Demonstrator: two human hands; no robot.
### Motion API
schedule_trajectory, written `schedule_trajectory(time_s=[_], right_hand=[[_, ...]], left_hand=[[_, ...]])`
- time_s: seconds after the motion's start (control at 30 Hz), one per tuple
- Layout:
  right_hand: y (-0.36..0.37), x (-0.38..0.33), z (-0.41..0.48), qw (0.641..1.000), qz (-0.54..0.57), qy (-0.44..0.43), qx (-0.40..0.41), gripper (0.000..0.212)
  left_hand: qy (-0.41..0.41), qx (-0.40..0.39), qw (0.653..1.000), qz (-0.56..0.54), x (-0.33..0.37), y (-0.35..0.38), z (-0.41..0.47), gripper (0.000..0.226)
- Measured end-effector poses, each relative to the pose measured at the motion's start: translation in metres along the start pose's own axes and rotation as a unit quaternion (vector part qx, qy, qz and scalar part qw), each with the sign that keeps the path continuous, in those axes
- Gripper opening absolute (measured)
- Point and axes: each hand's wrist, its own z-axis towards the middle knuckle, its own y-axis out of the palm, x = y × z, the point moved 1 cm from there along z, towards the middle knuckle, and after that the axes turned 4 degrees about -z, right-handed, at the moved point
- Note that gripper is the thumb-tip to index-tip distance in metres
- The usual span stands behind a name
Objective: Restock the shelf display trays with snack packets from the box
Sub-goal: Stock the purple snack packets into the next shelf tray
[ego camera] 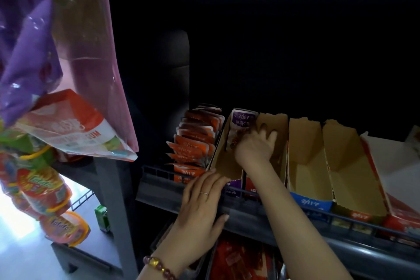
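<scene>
Cardboard display trays point(341, 143) are sitting side by side behind the shelf rail point(295, 213), and the restocking is looking, by my reading, less than half done. At the left end the orange packets point(195, 141) are filling their tray from front to back, so that one is appearing finished. Next to it, the purple-fronted tray point(225, 163) is being worked on: purple packets point(243, 120) are standing upright at its far end, while the front part is showing bare cardboard. The right hand point(254, 148) is reaching deep into this tray and touching those packets. Whether its fingers are pinching them or only pressing them back I cannot tell, since the hand itself is hiding the contact. The left hand point(202, 200) is lying with straight, relaxed fingers on the front lip of the same tray, gripping nothing and seemingly steadying it. To the right, the blue-fronted tray point(306, 170) and the red-fronted tray point(350, 177) are showing empty floors, and the narrow tray point(272, 120) behind the right forearm is also looking bare where it is visible. The supply box is not showing anywhere I can identify. Red packets point(238, 261) are lying on the level below.
</scene>
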Motion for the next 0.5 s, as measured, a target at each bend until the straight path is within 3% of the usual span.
schedule_trajectory(time_s=[0.5], right_hand=[[-0.0022,-0.0009,-0.0012,1.000,-0.003,-0.011,-0.013,0.048]], left_hand=[[-0.015,-0.026,0.999,-0.016,0.0014,-0.0056,0.0024,0.067]])
